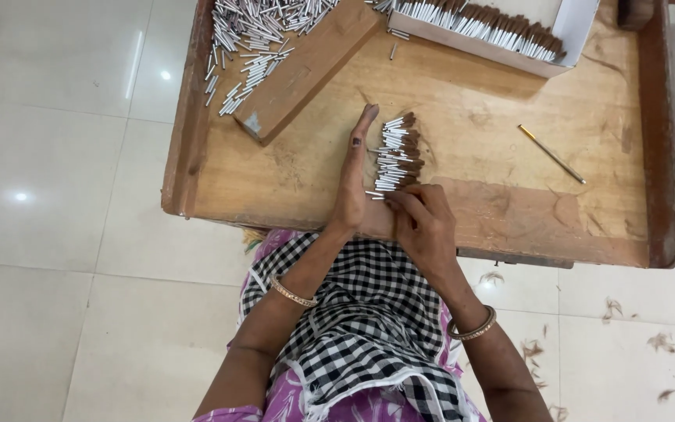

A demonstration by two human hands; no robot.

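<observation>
On a wooden tray table [509, 227] with raised edges, a short row of thin sticks [397, 155] lies side by side — white shafts pointing left, brown tips to the right. The left hand [353, 176] stands on its edge along the white ends of the row, fingers straight and pressed together, the palm flat against the stick ends; it grips nothing. The right hand [423, 223] rests at the near end of the row, its fingers curled down onto the last few sticks there; whether it pinches any of them or only presses on them cannot be told, since the fingertips are hidden under the knuckles.

A long wooden block [310, 66] lies at a slant in the far left part of the table, and beyond it a loose heap of plain white sticks [255, 39] is scattered. At the far edge sits a white cardboard box [572, 31] holding a packed line of brown-tipped sticks. A thin metal rod [551, 154] lies alone to the right of the hands, well apart from the row. Each wrist wears a bangle — and a black-and-white checked cloth [361, 320] covers the lap below the table.
</observation>
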